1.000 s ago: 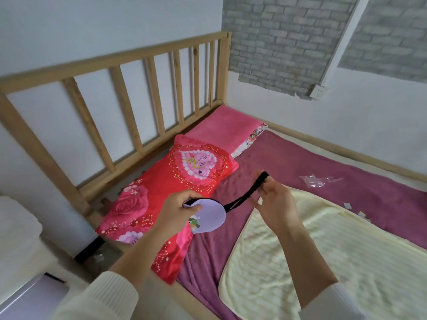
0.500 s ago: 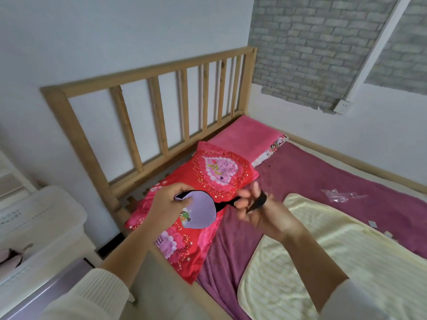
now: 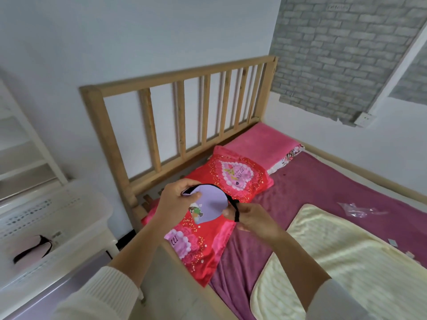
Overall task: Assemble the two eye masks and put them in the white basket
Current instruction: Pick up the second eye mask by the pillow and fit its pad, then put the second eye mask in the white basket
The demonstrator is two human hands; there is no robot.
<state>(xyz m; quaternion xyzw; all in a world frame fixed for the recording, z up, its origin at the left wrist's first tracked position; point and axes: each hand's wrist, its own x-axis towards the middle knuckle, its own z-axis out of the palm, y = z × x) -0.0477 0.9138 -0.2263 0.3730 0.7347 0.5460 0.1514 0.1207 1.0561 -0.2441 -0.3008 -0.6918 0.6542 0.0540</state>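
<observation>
I hold a lilac eye mask (image 3: 209,205) with a small cartoon print and black edging above the red pillow. My left hand (image 3: 176,199) pinches its left end. My right hand (image 3: 248,215) is closed on its black elastic strap (image 3: 234,210), bunched close to the mask's right edge. At the far left stands the white perforated basket (image 3: 55,218). A pink eye mask (image 3: 31,249) with a black strap lies inside it.
A red floral pillow (image 3: 221,181) and a pink pillow (image 3: 263,144) lie against the wooden headboard (image 3: 182,112). A cream blanket (image 3: 335,262) covers part of the purple sheet. An empty plastic wrapper (image 3: 353,210) lies on the sheet. White shelves stand behind the basket.
The view has swung left, bringing the white basket and the pink mask into sight. My right hand has drawn in toward the mask, so the strap is now bunched rather than stretched.
</observation>
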